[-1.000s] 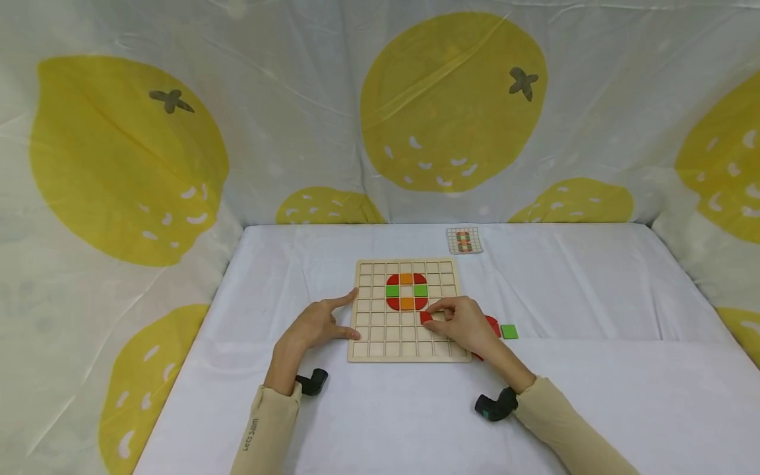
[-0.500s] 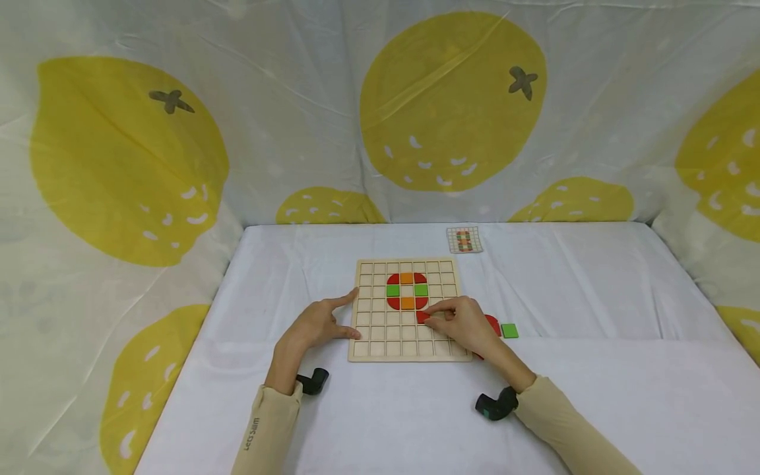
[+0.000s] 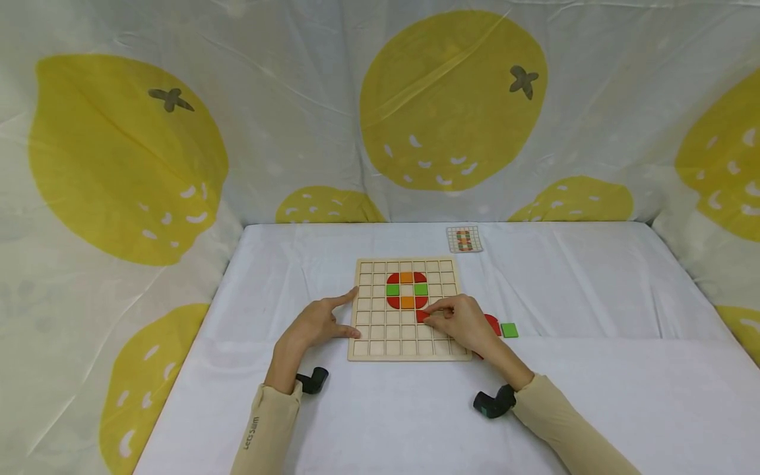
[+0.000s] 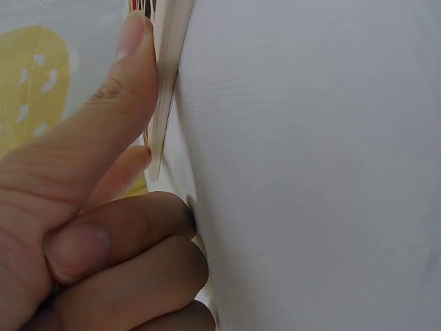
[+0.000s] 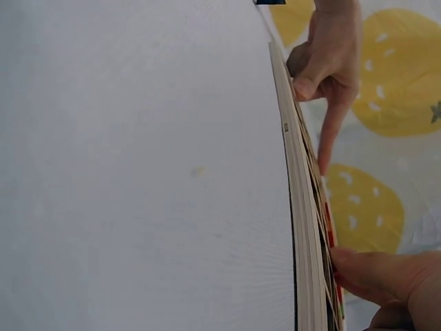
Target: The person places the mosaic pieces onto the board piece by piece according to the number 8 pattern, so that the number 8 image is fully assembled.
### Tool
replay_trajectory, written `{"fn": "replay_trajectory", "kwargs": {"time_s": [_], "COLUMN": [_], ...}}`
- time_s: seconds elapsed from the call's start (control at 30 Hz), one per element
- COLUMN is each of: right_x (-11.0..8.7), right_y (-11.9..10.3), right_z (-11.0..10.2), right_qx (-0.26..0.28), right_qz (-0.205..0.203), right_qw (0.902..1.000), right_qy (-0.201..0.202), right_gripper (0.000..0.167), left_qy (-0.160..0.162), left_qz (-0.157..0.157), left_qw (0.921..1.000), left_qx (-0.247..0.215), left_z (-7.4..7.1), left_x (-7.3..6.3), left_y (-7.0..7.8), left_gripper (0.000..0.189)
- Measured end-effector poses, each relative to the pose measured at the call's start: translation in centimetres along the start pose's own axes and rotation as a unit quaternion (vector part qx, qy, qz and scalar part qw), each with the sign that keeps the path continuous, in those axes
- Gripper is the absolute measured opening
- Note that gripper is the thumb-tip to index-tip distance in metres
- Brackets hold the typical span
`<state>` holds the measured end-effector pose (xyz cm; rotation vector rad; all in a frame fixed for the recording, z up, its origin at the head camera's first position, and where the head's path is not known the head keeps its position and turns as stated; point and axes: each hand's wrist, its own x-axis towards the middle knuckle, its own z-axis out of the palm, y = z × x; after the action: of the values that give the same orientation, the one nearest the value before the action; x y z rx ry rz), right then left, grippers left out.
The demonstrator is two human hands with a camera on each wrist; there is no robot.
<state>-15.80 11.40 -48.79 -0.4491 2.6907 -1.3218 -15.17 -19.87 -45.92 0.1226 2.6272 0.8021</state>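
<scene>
Currently, the right hand (image 3: 463,322) is pinching a small red tile (image 3: 421,317) narrowly between thumb and fingertips, at the surface of a wooden grid board (image 3: 371,334); whether the tile is sitting fully inside its square is hard to tell. Just beyond those fingertips and a little to their left, a ring of tiles (image 3: 406,302) in red, orange and green is filling squares of the board. The left hand (image 3: 315,323) is holding thumb and forefinger wide apart, both tips touching the board's left edge, its other fingers lying folded. To the right of the right hand, partly hidden red pieces (image 3: 492,324) are lying on the desk (image 3: 392,409), with a loose green tile (image 3: 509,330) just beside them. Well beyond the right hand, a small printed card (image 3: 464,239) is lying.
</scene>
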Motion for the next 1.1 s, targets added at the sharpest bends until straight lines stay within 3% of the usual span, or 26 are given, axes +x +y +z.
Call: {"fn": "replay_trajectory", "kwargs": {"time_s": [0.3,0.47,0.73,0.97,1.1], "right_x": [-0.1,0.0,-1.5,-4.5,-6.1], "right_y": [-0.3,-0.3,1.8,4.7,5.7], "right_z": [0.3,-0.1,-4.1,-8.0,-9.1], "right_qx": [0.001,-0.002,-0.021,-0.036,-0.021], "right_qz": [0.006,0.002,0.015,0.045,0.063], "right_qw": [1.0000,0.9999,0.9994,0.9983,0.9977], "right_qy": [0.006,-0.014,-0.024,0.001,-0.015], "right_gripper": [0.017,0.019,0.023,0.027,0.027], "left_qy": [-0.001,-0.001,-0.004,-0.004,-0.005], "left_qz": [-0.006,-0.006,0.003,-0.001,-0.002], "left_qw": [1.0000,0.9999,0.9999,0.9999,0.9998], "left_qx": [-0.003,-0.008,-0.013,-0.013,-0.017], "left_z": [-0.1,0.0,-0.1,0.0,0.0], "left_x": [-0.1,-0.1,0.0,-0.1,-0.1], "left_y": [-0.1,-0.1,0.0,-0.1,0.0], "left_gripper": [0.101,0.101,0.101,0.100,0.101]}}
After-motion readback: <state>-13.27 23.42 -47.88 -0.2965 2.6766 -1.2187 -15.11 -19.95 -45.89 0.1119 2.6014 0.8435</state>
